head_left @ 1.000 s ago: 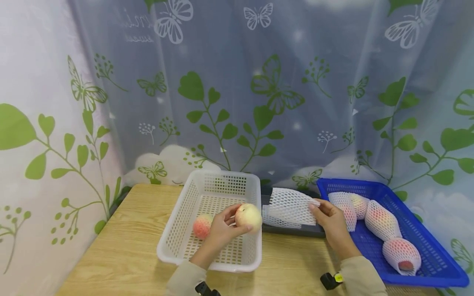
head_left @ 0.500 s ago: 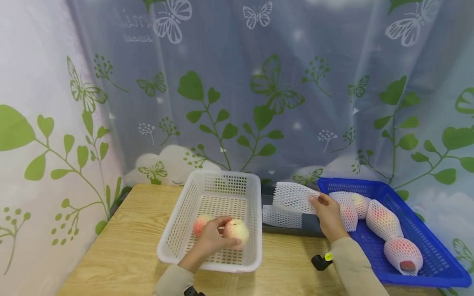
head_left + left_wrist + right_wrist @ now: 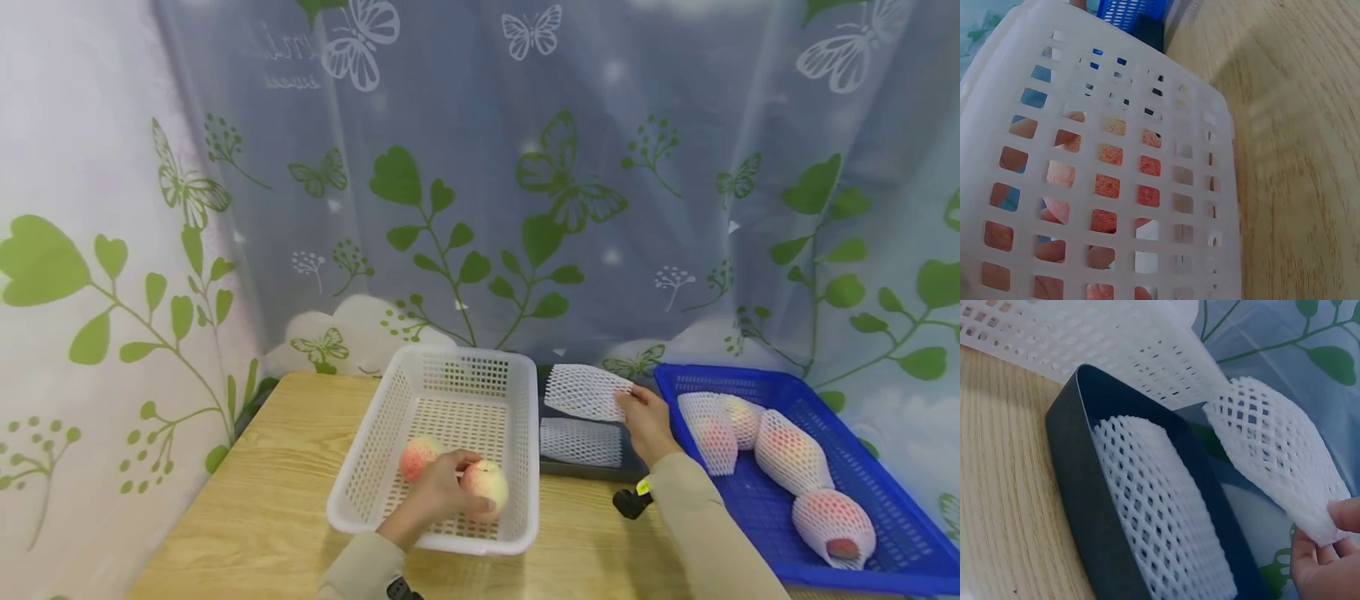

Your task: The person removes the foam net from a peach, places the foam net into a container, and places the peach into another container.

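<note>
Inside the white basket (image 3: 352,467), my left hand (image 3: 438,492) grips a pale yellow-pink peach (image 3: 487,492). Beside it in the basket lies a redder peach (image 3: 418,457). My right hand (image 3: 647,421) pinches one end of a white foam net sleeve (image 3: 585,392), raised above the dark tray (image 3: 1069,481). Another foam net (image 3: 1154,506) lies flat in that tray, clearly seen in the right wrist view. From the left wrist, the basket's slotted wall (image 3: 1166,156) covers most of the hand and fruit.
To the right stands a blue basket (image 3: 757,533) holding several peaches in foam nets (image 3: 832,525). The wooden table (image 3: 247,467) lies under everything. A printed curtain (image 3: 465,208) hangs right behind the containers.
My left hand has lowered the peach into the white basket. My right hand has lifted one foam net up and away from the other, which stays in the tray.
</note>
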`<action>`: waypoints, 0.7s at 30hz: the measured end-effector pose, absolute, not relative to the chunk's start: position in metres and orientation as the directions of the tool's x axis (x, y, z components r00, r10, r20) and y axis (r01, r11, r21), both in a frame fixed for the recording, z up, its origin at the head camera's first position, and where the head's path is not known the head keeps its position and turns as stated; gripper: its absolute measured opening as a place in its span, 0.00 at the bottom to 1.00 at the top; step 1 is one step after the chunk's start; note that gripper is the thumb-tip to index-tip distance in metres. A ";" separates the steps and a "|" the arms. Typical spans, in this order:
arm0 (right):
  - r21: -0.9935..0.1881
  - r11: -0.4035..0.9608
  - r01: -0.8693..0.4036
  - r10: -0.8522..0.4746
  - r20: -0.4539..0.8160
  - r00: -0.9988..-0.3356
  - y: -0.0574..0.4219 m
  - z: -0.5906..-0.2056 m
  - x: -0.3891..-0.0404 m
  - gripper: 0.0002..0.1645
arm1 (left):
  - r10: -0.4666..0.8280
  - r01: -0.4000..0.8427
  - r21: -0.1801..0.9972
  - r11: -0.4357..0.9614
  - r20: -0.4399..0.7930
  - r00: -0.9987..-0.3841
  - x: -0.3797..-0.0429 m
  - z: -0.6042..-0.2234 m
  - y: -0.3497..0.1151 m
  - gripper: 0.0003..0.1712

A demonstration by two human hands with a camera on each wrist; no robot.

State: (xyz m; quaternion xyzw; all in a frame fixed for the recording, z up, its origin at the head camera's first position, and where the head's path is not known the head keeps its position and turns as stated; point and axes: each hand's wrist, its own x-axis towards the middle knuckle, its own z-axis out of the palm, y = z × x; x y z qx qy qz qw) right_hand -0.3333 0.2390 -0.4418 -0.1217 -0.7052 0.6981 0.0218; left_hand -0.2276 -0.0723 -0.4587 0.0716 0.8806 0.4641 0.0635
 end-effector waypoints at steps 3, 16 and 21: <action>-0.988 -0.007 0.155 0.205 -0.153 -0.967 0.236 -0.446 -0.338 0.35 | 0.181 0.050 0.824 0.564 -0.065 -0.981 -0.229 -0.459 -0.071 0.39; -0.916 0.370 0.156 0.391 0.001 -0.920 0.232 -0.480 -0.349 0.24 | 0.185 0.027 0.818 0.574 -0.098 -0.978 -0.230 -0.461 -0.072 0.38; -0.796 0.593 0.122 0.331 0.103 -0.938 0.236 -0.493 -0.344 0.22 | 0.178 0.005 0.817 0.577 -0.120 -0.977 -0.229 -0.460 -0.071 0.38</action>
